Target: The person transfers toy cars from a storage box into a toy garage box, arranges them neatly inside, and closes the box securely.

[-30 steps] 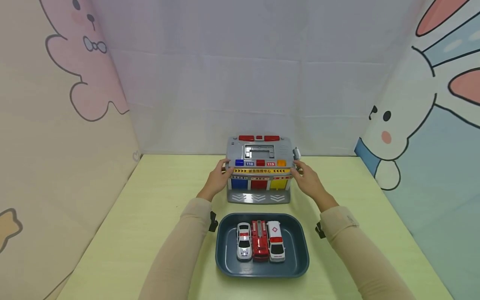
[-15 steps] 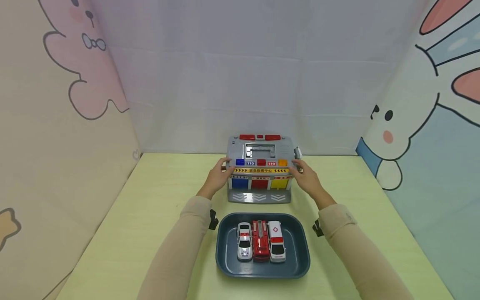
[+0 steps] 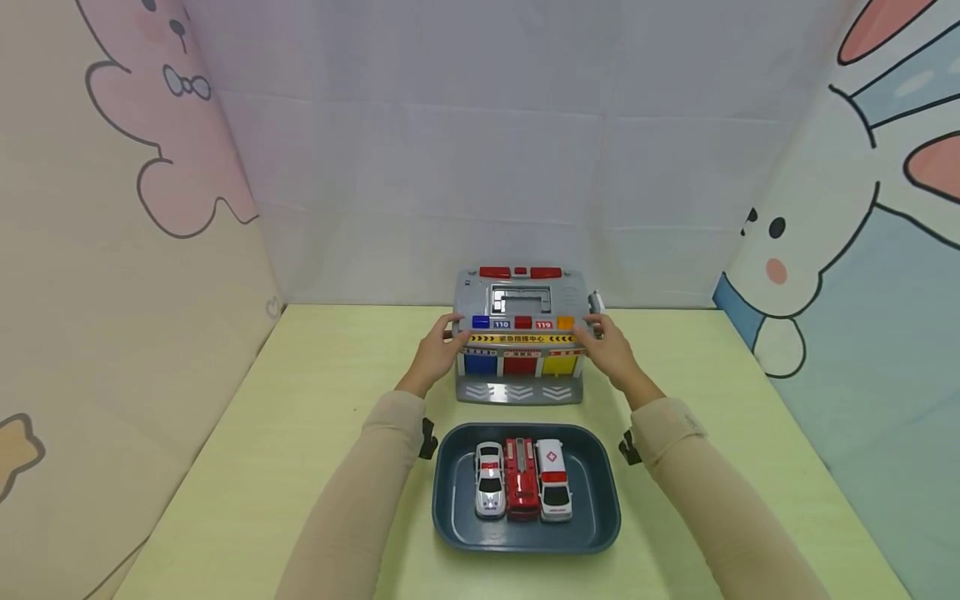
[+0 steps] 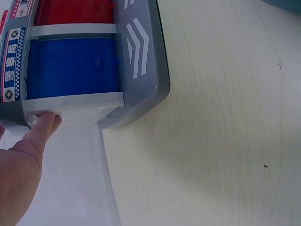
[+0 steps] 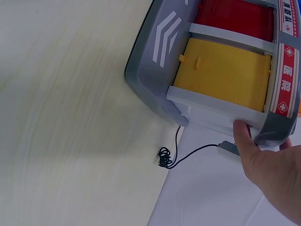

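A grey toy garage [image 3: 519, 389] stands near the table's back edge, its blue door [image 4: 73, 68], red door [image 3: 520, 367] and yellow door [image 5: 225, 70] all closed. My left hand [image 3: 435, 357] grips its left side, thumb toward the front. On the opposite side my right hand [image 3: 613, 357] holds it the same way, with the thumb pressed to the white side wall in the right wrist view. Nearer me, a dark blue tray [image 3: 525, 543] carries a silver-white toy police car [image 3: 490, 498], a red toy fire truck [image 3: 522, 496] and a white toy ambulance [image 3: 556, 498], side by side.
A coiled black cable [image 5: 164, 157] lies by the garage's right rear, at the table edge. A white cloth backdrop [image 3: 517, 167] hangs right behind the table [image 3: 315, 467]. Printed panels with a bear and a rabbit [image 3: 795, 250] flank both sides.
My right hand has shifted slightly left, its thumb farther over the garage's front. The left hand keeps its hold, and the garage, tray and toy vehicles stay in place.
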Action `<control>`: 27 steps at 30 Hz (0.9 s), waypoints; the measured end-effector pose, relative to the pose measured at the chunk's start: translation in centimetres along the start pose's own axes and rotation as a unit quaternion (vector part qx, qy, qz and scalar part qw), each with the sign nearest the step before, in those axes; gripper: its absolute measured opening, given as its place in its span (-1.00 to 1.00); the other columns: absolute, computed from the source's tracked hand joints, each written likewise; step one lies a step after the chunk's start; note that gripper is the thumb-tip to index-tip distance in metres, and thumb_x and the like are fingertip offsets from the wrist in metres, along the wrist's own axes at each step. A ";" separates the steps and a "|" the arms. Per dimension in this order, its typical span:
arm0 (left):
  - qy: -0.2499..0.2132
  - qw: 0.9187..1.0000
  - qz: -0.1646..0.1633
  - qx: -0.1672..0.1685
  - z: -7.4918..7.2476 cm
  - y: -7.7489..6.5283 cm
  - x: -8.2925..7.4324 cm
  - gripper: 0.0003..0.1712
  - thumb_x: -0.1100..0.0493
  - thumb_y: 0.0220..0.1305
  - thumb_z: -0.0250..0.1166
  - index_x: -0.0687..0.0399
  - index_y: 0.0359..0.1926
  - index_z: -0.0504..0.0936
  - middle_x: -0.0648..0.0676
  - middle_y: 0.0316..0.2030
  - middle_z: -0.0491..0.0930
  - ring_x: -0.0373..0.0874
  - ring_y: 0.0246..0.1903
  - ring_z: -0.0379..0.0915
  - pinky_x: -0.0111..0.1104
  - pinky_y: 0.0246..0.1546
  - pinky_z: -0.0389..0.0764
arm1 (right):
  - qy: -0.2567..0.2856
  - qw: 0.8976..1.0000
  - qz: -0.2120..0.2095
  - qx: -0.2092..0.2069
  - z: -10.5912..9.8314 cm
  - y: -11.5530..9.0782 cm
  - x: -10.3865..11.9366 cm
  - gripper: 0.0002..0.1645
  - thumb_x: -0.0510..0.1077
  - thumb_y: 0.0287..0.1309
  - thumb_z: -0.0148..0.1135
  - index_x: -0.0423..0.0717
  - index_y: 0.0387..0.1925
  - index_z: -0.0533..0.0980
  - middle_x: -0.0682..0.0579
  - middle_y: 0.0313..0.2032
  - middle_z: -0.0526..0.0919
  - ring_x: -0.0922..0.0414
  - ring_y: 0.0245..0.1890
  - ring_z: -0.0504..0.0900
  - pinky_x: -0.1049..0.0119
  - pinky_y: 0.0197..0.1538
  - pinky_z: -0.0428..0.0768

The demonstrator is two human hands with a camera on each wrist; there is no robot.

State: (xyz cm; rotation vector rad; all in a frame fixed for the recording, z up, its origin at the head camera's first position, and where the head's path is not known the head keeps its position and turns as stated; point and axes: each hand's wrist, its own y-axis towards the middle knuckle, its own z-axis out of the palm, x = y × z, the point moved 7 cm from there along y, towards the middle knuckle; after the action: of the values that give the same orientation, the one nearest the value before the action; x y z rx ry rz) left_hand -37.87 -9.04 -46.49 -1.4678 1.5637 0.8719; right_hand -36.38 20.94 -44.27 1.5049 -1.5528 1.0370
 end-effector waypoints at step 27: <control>-0.001 1.000 0.000 0.002 0.3 -0.1 0.0 -0.45 -0.14 0.46 0.08 -0.19 0.38 0.26 0.28 0.30 0.33 0.19 0.22 0.33 0.09 0.14 0.39 | 0.044 0.997 0.061 -0.007 0.2 0.6 0.2 -0.37 0.08 0.41 0.05 -0.26 0.26 0.18 -0.29 0.15 0.30 -0.13 0.08 0.40 0.02 0.17 0.45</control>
State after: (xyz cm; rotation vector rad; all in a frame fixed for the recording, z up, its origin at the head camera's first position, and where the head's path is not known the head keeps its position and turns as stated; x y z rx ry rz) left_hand -37.79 -8.78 -46.60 -1.4637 1.5632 0.8705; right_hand -36.95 20.71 -44.22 1.3509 -1.6023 1.1431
